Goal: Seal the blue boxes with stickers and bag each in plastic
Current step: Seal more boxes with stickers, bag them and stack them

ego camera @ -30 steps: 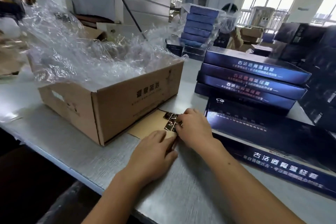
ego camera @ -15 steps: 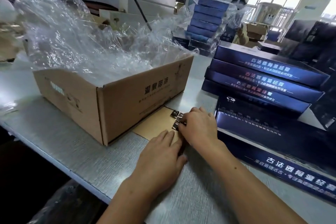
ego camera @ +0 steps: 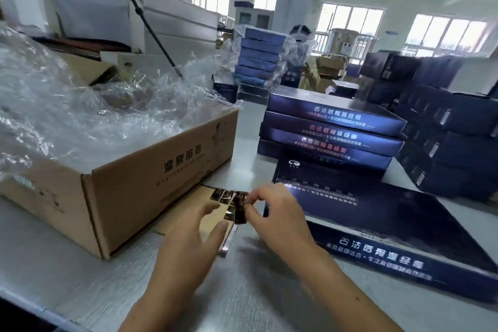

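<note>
Grey table, right hand pinching blurred sticker — left hand spread alongside

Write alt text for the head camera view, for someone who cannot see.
A person's right hand pinches a dark shiny sticker at a brown backing sheet, the open left hand over the sheet. A blue box lies flat at right; a cardboard carton of clear plastic stands at left.
</note>
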